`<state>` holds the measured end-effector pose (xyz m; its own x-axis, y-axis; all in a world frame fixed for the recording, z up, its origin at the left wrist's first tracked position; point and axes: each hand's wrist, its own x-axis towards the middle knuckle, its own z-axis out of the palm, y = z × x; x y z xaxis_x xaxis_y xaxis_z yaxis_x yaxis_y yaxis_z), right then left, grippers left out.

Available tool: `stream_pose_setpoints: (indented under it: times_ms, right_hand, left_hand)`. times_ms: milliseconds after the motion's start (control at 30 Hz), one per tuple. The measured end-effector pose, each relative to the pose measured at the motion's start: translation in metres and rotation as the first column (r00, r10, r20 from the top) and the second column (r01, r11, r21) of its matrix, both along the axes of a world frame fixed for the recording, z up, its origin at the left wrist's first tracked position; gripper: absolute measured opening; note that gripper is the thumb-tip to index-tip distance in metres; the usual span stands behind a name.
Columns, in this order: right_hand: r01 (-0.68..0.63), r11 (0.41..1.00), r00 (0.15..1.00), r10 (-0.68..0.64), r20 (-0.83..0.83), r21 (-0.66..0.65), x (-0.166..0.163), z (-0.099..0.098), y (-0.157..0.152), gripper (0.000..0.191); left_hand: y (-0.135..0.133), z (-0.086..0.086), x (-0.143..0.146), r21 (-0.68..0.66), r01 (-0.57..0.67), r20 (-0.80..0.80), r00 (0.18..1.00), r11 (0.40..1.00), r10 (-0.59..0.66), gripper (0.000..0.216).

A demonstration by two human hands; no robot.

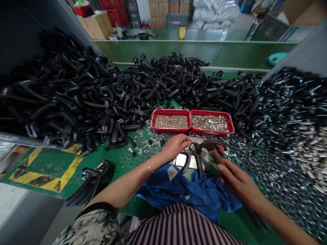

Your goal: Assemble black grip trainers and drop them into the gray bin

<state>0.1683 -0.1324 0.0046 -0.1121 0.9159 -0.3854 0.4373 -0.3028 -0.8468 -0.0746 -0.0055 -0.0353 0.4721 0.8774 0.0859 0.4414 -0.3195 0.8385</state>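
My left hand (176, 145) is closed in a pinch on the upper end of a curved black plastic part (190, 160) that rests on a small metal plate (182, 160). My right hand (235, 178) grips the wooden handle of a hammer (208, 146), whose dark head hangs just above the black part. Two red trays (191, 112) of small silver metal pieces sit right behind the plate. A blue cloth (194, 192) lies between the plate and my lap.
A huge heap of black curved parts (102, 88) covers the left and back of the green table (46, 163). Silver rings and pins (293, 136) pile up on the right. Loose rings (138, 146) are scattered by the trays. A stack of black parts (94, 177) sits near-left.
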Motion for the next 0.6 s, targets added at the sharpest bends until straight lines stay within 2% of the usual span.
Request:
stream_pose_setpoints:
  times_ms: [100,233,467,600]
  right_hand:
    - [0.166,0.985,0.982,-0.17,-0.086,-0.052,0.003,0.001,-0.008,0.034]
    - [0.252,0.961,0.946,-0.269,-0.181,-0.112,0.007,-0.005,-0.018,0.037]
    - [0.272,0.954,0.919,-0.297,-0.259,-0.125,0.002,-0.013,-0.019,0.033]
    - [0.25,0.96,0.919,-0.276,-0.281,-0.125,-0.001,-0.011,-0.015,0.034]
  left_hand:
    - [0.003,-0.009,0.012,0.041,0.0,-0.062,0.998,0.999,0.002,0.014]
    - [0.011,-0.012,0.021,0.04,-0.019,-0.093,0.995,0.999,0.023,0.014]
    - [0.014,-0.015,0.027,0.025,-0.012,-0.101,0.995,1.0,0.014,0.011]
    - [0.015,-0.015,0.027,-0.053,-0.023,-0.043,0.999,0.998,0.021,0.01]
